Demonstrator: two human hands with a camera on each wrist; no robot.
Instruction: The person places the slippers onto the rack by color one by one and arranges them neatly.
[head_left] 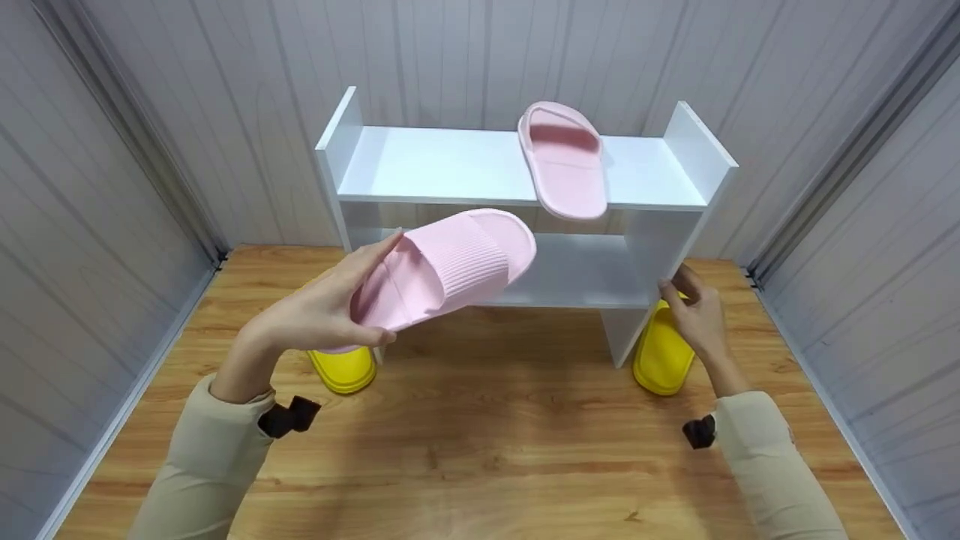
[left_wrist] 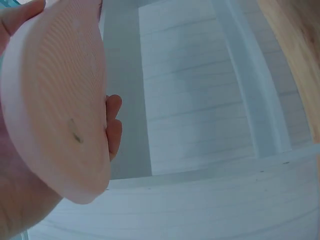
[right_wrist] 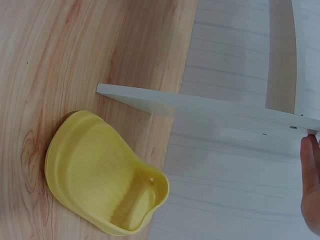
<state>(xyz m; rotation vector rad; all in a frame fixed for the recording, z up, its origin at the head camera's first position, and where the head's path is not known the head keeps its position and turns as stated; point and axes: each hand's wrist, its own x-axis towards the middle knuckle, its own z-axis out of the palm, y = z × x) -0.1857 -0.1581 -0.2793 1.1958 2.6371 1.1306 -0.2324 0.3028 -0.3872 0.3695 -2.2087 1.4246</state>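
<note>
My left hand (head_left: pixel 311 311) grips a pink slide slipper (head_left: pixel 469 259) by its heel end, holding it in front of the white shelf rack (head_left: pixel 442 166). The slipper's ribbed strap faces up and its toe points to the right. From the left wrist view, the slipper's patterned sole (left_wrist: pixel 67 105) shows, with fingertips curled round its edge. A matching pink slipper (head_left: pixel 574 176) lies on the rack's top shelf, its heel end over the front edge. Low on the right, my right hand (head_left: pixel 701 319) has its fingertips against the rack's right side panel (right_wrist: pixel 220 107).
A yellow clog (head_left: pixel 664 352) stands on the wooden floor (head_left: pixel 480 435) just outside the rack's right panel. Another yellow clog (head_left: pixel 345 369) is by the left panel, partly hidden by my left hand and the slipper. Pale panelled walls (head_left: pixel 247 97) enclose the rack behind and at both sides.
</note>
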